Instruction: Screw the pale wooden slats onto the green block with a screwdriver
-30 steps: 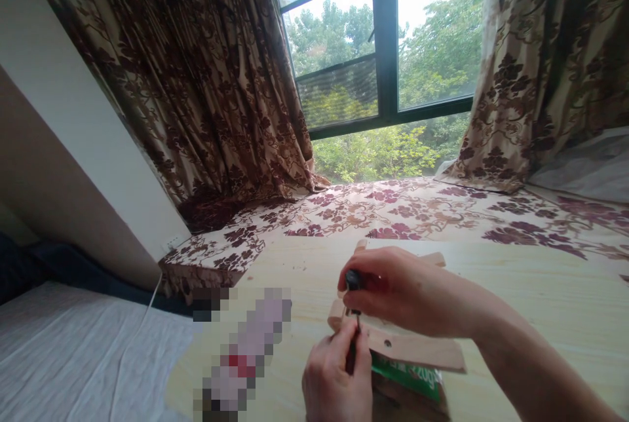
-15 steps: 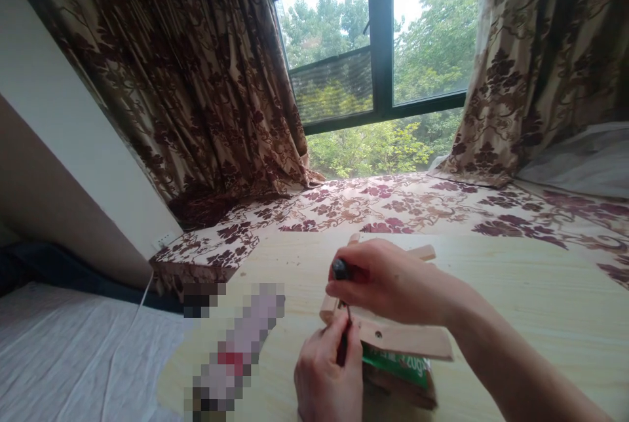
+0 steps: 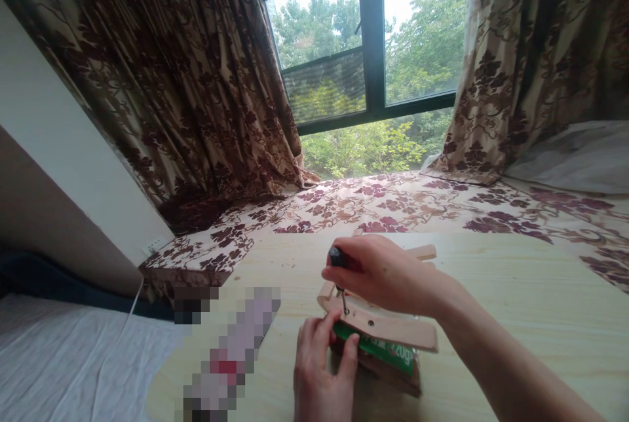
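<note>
My right hand (image 3: 381,271) is closed around the dark handle of a screwdriver (image 3: 337,257), held upright. The screwdriver's thin metal shaft points down to a screw or hole near the left end of a pale wooden strip (image 3: 403,331). Another dark hole shows farther right along that strip. My left hand (image 3: 322,363) has its fingers apart, the index fingertip touching the strip beside the shaft and the thumb against a green and brown packet (image 3: 376,346). This packet lies under the strip. More wooden parts (image 3: 423,251) are partly hidden behind my right hand.
A light wood-grain tabletop (image 3: 501,291) lies under everything. A blurred-out object (image 3: 240,343) rests at its left. Beyond are a ledge with floral cloth (image 3: 393,202), a window (image 3: 376,35) and patterned curtains (image 3: 196,81). Pale bedding (image 3: 88,356) is at lower left.
My left thumb and index finger have parted from their pinch around the screwdriver's shaft, and the thumb has dropped onto the packet. The strip and packet appear slightly shifted left as the view moved.
</note>
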Tool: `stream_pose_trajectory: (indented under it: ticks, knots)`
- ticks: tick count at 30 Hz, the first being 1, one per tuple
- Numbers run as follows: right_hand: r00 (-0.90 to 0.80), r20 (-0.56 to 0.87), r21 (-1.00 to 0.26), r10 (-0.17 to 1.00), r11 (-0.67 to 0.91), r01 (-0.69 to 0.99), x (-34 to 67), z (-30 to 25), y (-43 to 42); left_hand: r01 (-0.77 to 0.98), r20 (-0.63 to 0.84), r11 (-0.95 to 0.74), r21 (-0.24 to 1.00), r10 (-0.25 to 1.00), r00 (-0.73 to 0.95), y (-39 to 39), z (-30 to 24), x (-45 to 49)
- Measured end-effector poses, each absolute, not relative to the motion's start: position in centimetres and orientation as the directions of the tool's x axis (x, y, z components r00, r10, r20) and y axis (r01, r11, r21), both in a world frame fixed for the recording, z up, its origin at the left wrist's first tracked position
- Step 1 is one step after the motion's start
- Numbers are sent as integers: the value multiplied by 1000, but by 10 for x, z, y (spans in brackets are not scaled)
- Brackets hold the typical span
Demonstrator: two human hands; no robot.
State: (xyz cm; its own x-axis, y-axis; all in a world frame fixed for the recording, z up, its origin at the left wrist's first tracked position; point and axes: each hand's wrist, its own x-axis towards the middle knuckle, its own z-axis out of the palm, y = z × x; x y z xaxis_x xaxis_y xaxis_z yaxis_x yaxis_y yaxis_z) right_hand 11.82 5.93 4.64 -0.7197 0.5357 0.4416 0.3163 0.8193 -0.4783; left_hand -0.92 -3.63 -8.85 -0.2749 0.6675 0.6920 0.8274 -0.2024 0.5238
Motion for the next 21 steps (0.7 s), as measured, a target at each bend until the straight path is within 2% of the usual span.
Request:
stream_pose_trajectory:
  ticks: [5,9,12,16,21]
  knots:
    - [-714,439,-486,545,813,321,120,44,68,628,501,-156,763,755,-422,-23,-81,-9]
    - [-721,426,-496,546,808,318,121,44,68,213,230,-130,968,796,-560,-15,-74,-23]
    - [-729,421,-507,539,807,303,121,45,68,103,171,-137,985,841,-514,-2,-71,-30]
    - [-722,419,-523,551,796,304,122,45,70,-15,102,-114,993,931,-349,11,-72,-26]
    - [-721,414,-531,555,791,304,122,44,72,-137,59,-101,985,957,-285,9,-81,-24]
